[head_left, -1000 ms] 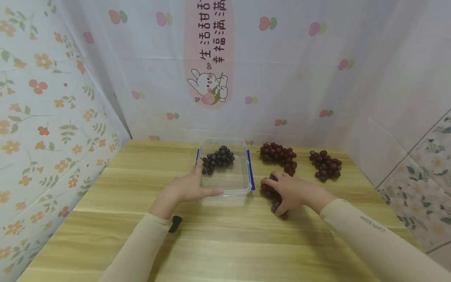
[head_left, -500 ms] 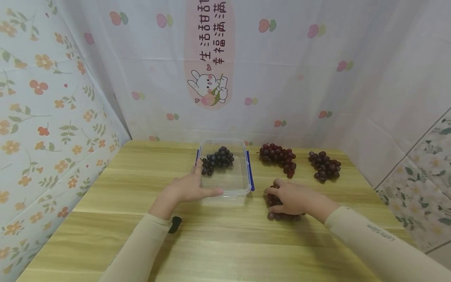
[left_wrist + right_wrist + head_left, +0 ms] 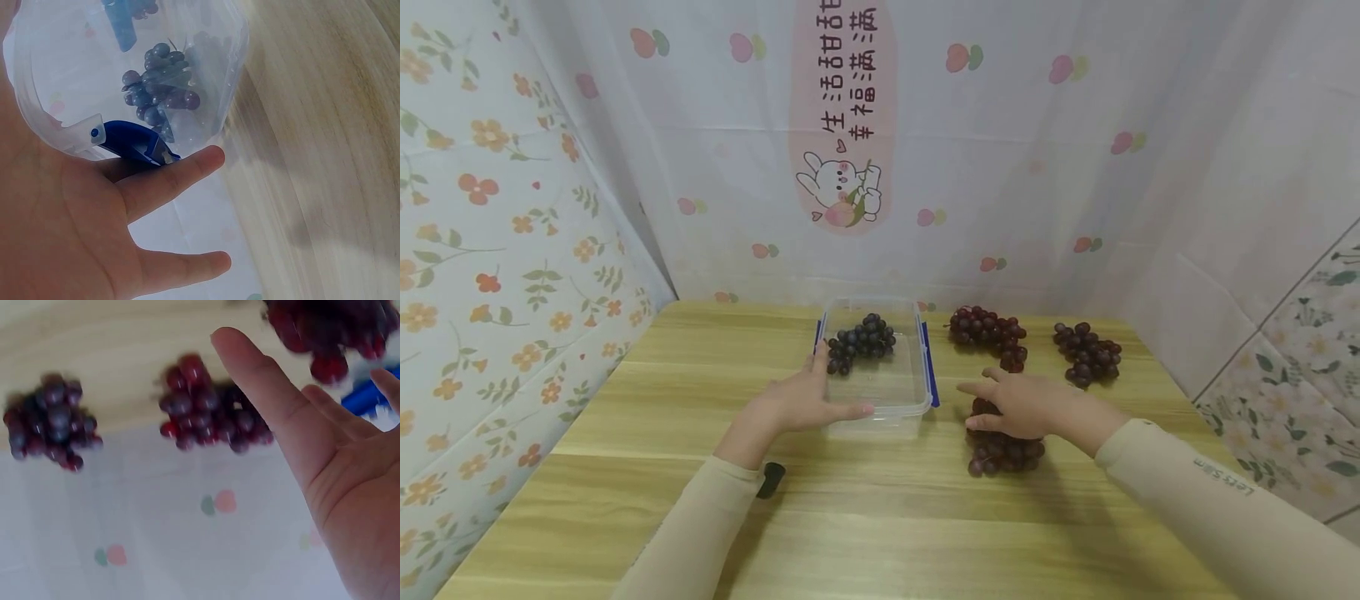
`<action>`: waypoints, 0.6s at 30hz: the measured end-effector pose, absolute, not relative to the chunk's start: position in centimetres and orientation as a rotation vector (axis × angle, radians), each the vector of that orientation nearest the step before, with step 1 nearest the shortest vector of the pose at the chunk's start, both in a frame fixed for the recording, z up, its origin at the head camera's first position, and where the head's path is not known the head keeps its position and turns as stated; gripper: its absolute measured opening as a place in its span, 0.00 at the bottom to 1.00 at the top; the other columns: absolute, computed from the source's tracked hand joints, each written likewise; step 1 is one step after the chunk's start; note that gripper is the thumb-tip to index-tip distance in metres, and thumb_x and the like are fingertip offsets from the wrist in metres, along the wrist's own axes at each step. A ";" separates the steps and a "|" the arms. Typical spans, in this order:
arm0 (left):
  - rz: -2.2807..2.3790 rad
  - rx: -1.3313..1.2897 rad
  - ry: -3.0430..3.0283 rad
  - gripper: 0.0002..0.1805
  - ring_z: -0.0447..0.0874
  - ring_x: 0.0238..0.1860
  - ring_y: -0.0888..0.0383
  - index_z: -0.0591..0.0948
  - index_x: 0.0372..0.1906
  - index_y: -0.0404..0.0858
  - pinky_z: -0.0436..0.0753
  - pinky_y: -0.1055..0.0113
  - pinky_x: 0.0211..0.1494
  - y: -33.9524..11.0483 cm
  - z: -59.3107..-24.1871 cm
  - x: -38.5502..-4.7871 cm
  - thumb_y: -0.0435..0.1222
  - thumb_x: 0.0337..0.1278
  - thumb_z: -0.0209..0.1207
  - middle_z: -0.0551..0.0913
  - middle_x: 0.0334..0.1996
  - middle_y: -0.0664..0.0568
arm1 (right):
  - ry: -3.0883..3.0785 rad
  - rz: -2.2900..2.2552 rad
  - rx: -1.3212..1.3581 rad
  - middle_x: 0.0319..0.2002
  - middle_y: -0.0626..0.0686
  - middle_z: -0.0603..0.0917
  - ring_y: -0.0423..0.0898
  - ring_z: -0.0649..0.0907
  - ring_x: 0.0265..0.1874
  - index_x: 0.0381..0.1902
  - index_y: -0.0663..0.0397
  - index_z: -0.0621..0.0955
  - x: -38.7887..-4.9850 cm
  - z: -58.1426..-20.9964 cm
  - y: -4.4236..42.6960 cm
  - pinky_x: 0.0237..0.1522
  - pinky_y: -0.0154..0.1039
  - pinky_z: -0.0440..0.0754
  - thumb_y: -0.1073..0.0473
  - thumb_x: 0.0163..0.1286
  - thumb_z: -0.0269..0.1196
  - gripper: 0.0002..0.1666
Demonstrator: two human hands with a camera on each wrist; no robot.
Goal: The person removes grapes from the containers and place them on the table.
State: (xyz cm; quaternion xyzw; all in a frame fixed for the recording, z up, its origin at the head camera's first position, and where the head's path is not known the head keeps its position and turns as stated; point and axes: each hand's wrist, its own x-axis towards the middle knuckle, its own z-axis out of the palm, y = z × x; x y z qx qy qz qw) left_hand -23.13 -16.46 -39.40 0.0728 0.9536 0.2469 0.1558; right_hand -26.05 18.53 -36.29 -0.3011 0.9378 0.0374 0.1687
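A clear plastic box (image 3: 880, 392) with blue side latches holds a dark grape bunch (image 3: 862, 340). My left hand (image 3: 793, 400) rests along its left side and near front corner, thumb at the front rim, fingers straight. In the left wrist view, fingers (image 3: 181, 178) lie beside the blue latch (image 3: 134, 142). My right hand (image 3: 1030, 406) is spread over a red grape bunch (image 3: 1006, 452) right of the box, partly covering it; whether it touches is unclear. In the right wrist view, that bunch (image 3: 331, 328) shows beyond the fingers (image 3: 262, 378), not gripped.
Two more red grape bunches, one (image 3: 988, 327) behind my right hand and another (image 3: 1087, 354) farther right, lie on the wooden table (image 3: 880, 533). A small black object (image 3: 771, 481) is by my left wrist. Patterned cloths hang behind and at both sides.
The near red bunch has turned and shifted slightly toward the table's front and right. My right hand's fingers have loosened and lifted away from it. My left hand has stayed on the box.
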 end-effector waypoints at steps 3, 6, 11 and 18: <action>0.705 0.207 2.733 0.82 0.92 0.54 0.44 0.27 0.85 0.36 0.87 0.47 0.60 -16.5 -39.5 -23.1 0.83 0.49 0.58 0.40 0.86 0.31 | 2.660 0.165 -0.869 0.79 0.72 0.66 0.68 0.83 0.66 0.84 0.44 0.65 -26.6 -34.9 18.2 0.63 0.67 0.82 0.32 0.81 0.55 0.43; 0.703 0.206 2.742 0.81 0.91 0.56 0.43 0.27 0.86 0.37 0.86 0.46 0.62 -16.5 -39.5 -23.1 0.82 0.49 0.58 0.40 0.86 0.32 | 2.649 0.232 -0.877 0.78 0.72 0.69 0.66 0.84 0.65 0.84 0.45 0.65 -26.9 -33.3 17.8 0.63 0.67 0.82 0.32 0.82 0.54 0.42; 0.697 0.205 2.751 0.81 0.87 0.63 0.38 0.28 0.86 0.36 0.82 0.42 0.68 -16.5 -39.5 -23.1 0.83 0.49 0.58 0.41 0.87 0.32 | 2.645 0.344 -0.892 0.76 0.69 0.73 0.66 0.81 0.69 0.82 0.46 0.69 -27.3 -31.6 16.6 0.66 0.67 0.80 0.33 0.83 0.54 0.40; 0.711 0.211 2.740 0.82 0.90 0.58 0.42 0.26 0.85 0.37 0.85 0.45 0.64 -16.6 -39.8 -23.2 0.84 0.48 0.57 0.41 0.87 0.32 | 2.653 0.395 -0.906 0.74 0.64 0.77 0.63 0.78 0.73 0.80 0.45 0.72 -27.9 -30.1 14.4 0.69 0.68 0.77 0.36 0.84 0.54 0.36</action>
